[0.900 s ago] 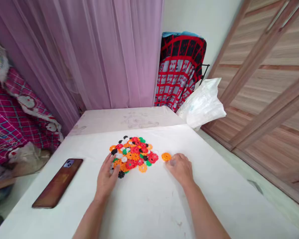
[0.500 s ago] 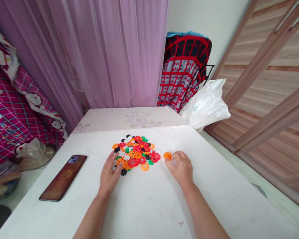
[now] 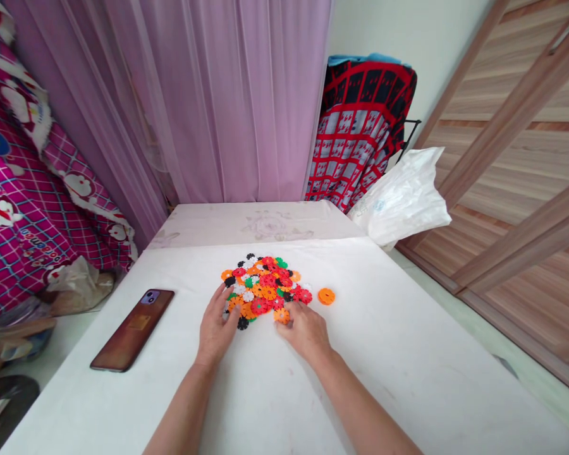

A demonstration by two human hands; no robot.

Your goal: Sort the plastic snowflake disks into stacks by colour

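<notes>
A heap of notched, flower-shaped plastic discs (image 3: 267, 279) in red, orange, white, black and green lies on the white-covered table. My left hand (image 3: 217, 325) rests at the heap's left front edge, its thumb and fingers apart and nothing held between them. At the front right edge, my right hand (image 3: 306, 330) has its thumb and forefinger closed round the edge of an orange disc (image 3: 281, 315). Apart from the heap, to its right, lie orange discs (image 3: 326, 296) that look stacked.
A brown phone (image 3: 133, 330) lies on the table (image 3: 284, 404) at the left. Beyond the far right corner is a white plastic bag (image 3: 401, 199). Purple curtains (image 3: 227, 101) hang behind the table, and a wooden wardrobe (image 3: 516, 145) stands at the right.
My right hand has let go of the orange disc at the right and moved left to another at the heap's edge. My left hand stays by the heap. The view has shifted slightly.
</notes>
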